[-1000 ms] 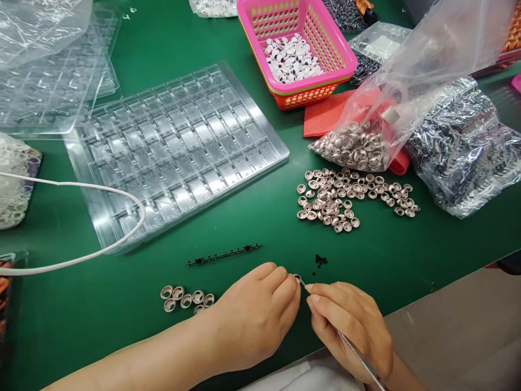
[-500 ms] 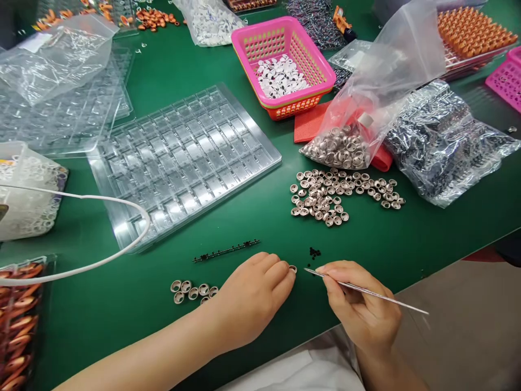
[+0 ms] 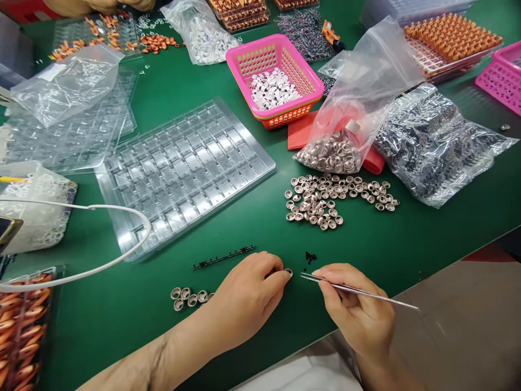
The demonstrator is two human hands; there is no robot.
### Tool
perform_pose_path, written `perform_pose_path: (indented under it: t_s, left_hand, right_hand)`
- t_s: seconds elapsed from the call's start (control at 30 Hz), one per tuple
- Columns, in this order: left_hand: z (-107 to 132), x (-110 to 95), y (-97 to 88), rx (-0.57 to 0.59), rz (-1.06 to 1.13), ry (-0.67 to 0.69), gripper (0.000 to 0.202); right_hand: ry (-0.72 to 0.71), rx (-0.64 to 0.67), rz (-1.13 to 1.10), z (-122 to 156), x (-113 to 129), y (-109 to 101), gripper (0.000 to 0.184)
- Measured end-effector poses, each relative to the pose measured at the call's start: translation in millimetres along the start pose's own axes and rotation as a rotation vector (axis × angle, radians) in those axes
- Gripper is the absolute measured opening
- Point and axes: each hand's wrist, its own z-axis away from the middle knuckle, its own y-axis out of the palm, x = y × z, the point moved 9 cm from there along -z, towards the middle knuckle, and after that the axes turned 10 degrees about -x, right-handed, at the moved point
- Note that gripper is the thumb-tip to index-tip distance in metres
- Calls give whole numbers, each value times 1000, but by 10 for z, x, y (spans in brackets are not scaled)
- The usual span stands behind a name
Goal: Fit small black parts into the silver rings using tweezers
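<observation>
My left hand (image 3: 248, 296) rests on the green table and pinches a small silver cup (image 3: 288, 272) at its fingertips. My right hand (image 3: 354, 312) grips thin metal tweezers (image 3: 358, 291), whose tip points at that cup from a short gap away. A few tiny black bits (image 3: 310, 256) lie just beyond the tweezer tip. A short row of silver cups (image 3: 189, 297) sits left of my left hand. A black strip with pegs (image 3: 223, 257) lies just beyond my left hand.
A loose pile of silver cups (image 3: 334, 198) lies before an open bag of them (image 3: 331, 152). A clear compartment tray (image 3: 183, 168) fills the middle left. A pink basket (image 3: 274, 79), a bag of black parts (image 3: 439, 141) and a white cable (image 3: 122, 255) surround them.
The camera has tilted up, showing more of the far table. My right hand turned the tweezers flat and drew their tip a little away from the cup held by my left hand.
</observation>
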Motion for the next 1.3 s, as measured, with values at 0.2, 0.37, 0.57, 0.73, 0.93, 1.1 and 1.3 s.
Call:
perform_pose_path:
  t_s: [0.2, 0.37, 0.57, 0.73, 0.93, 1.1, 1.3]
  left_hand:
    - [16, 36, 35, 24, 21, -36, 16]
    - [6, 23, -1, 2, 47, -34, 16]
    - [-8, 10, -35, -37, 72, -19, 14]
    - [1, 11, -5, -26, 44, -25, 13]
    - [-10, -8, 0, 1, -13, -31, 14]
    - [-44, -73, -11, -9, -72, 36, 19]
    - [-48, -120, 7, 15, -100, 110, 27]
  right_hand:
    - [85, -1, -8, 8, -69, 5, 30]
    - [106, -20, -26, -1, -71, 1, 28]
    - [84, 17, -18, -2, -73, 17, 28]
    - [-134, 139, 84, 11, 59, 123, 37]
    - [-270, 210, 166, -2, 161, 229, 39]
    - [-319, 237, 200, 7, 204, 272, 36]
    - [-337, 269, 241, 25, 205, 289, 37]
